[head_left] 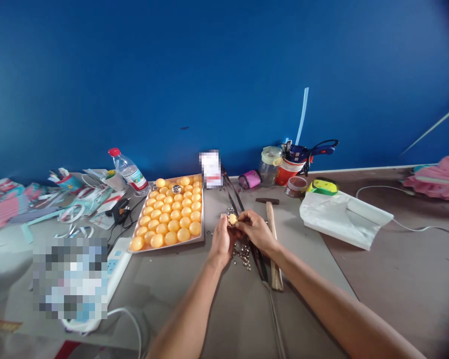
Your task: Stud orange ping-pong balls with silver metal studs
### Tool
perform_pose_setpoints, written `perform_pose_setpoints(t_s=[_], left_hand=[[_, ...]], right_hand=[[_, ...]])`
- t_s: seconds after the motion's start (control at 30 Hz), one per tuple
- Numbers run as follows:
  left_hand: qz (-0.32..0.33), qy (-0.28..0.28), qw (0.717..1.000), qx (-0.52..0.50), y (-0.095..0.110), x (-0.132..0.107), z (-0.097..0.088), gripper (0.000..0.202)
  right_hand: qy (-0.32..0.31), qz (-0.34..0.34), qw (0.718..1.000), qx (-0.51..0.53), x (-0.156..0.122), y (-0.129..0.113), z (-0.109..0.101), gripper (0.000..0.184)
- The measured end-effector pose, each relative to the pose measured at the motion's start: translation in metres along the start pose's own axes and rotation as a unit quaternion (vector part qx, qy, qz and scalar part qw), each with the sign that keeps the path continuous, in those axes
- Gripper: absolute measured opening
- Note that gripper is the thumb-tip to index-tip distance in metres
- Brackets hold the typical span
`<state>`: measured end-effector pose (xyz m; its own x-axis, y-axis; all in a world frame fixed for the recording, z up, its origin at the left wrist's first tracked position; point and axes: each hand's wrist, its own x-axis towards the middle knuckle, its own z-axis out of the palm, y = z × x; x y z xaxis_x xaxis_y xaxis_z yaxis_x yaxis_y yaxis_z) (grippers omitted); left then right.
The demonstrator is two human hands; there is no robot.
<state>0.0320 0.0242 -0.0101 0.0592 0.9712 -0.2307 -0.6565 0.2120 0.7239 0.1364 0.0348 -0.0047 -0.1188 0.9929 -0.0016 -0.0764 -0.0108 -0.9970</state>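
Small shiny bits [243, 254] lie on the table [183, 299] just below centre. Above them, mid-frame, the left hand [221, 240] and right hand [259, 231] pinch a round yellow piece [232, 219], the grip narrow. Likely light, stiff and easily dented, it suits gentle hold at its edges. Farther, left of centre, yellow balls [164, 218] fill a tray [187, 243].

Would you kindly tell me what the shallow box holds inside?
The box holds rows of orange balls, with a shiny silvery piece among them near the far end. Whatever lies beneath the balls is covered and cannot be seen.
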Motion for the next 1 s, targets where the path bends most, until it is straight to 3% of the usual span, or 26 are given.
perform_pose_setpoints(t_s=[0.07, 0.17, 0.3, 0.37, 0.43, 0.6, 1.0], left_hand=[[0.005, -0.011, 1.0, -0.009, 0.007, -0.001, 0.002, 0.035], [-0.008, -0.009, 1.0, -0.028, 0.017, 0.0, 0.002, 0.036], [-0.001, -0.009, 0.999, -0.049, 0.024, 0.003, 0.0, 0.037], [-0.003, -0.008, 0.998, -0.056, 0.025, 0.003, 0.0, 0.037], [-0.008, -0.006, 0.998, -0.057, 0.025, 0.002, 0.001, 0.038], [-0.019, -0.002, 0.998, -0.056, 0.023, 0.002, 0.001, 0.037], [-0.002, 0.003, 0.999, -0.054, 0.02, 0.008, -0.007, 0.035]], right_hand=[[0.007, -0.034, 0.999, -0.033, 0.003, -0.001, -0.007, 0.019], [0.052, -0.112, 0.971, -0.203, 0.007, 0.001, -0.019, 0.014], [0.014, -0.123, 0.869, -0.48, 0.004, 0.005, -0.022, 0.021], [-0.02, -0.103, 0.817, -0.567, 0.001, 0.005, -0.02, 0.025], [-0.046, -0.09, 0.789, -0.606, -0.001, 0.004, -0.017, 0.025], [-0.043, -0.096, 0.773, -0.625, -0.002, -0.001, -0.016, 0.022], [-0.048, -0.09, 0.777, -0.622, 0.002, 0.007, -0.019, 0.018]])
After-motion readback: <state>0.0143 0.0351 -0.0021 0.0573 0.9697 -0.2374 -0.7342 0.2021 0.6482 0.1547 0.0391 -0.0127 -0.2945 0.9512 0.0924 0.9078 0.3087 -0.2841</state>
